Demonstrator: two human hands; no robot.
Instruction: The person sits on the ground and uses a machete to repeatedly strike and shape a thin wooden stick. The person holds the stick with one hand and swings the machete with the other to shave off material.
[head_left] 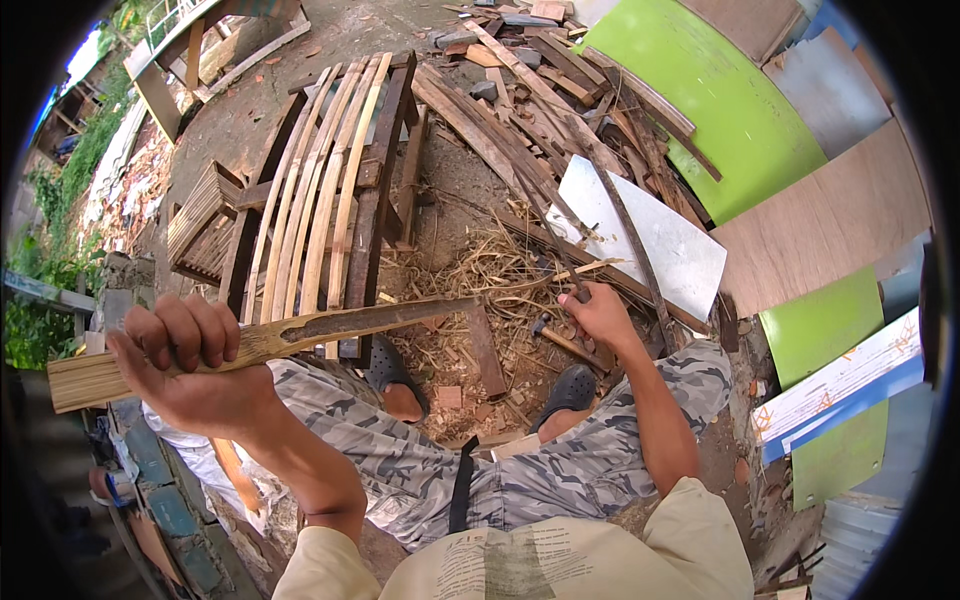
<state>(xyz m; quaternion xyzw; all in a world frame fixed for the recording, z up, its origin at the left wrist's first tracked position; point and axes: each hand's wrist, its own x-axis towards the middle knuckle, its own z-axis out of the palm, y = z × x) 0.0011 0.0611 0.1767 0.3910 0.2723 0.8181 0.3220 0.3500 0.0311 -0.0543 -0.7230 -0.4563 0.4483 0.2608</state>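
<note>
My left hand [200, 360] is closed around a long bamboo slat [265, 340], near its wider, pale end. The slat slants across in front of me, and its narrower end, with a dark hollowed face, reaches over the shavings. On the right, my right hand [605, 318] has its fingers closed on a dark, narrow thing whose kind I cannot make out. A thin pale strip [560, 278] lies just beyond that hand. Close below it, a hammer [565, 340] with a dark head and wooden handle rests on the ground.
Long pale slats [325, 180] lie across a dark wooden frame [375, 200] at the far left. Curly shavings [470, 265] cover the ground between my feet. Beyond is a scrap wood pile [570, 90]. A white sheet [640, 240] and green panels [720, 110] lie right.
</note>
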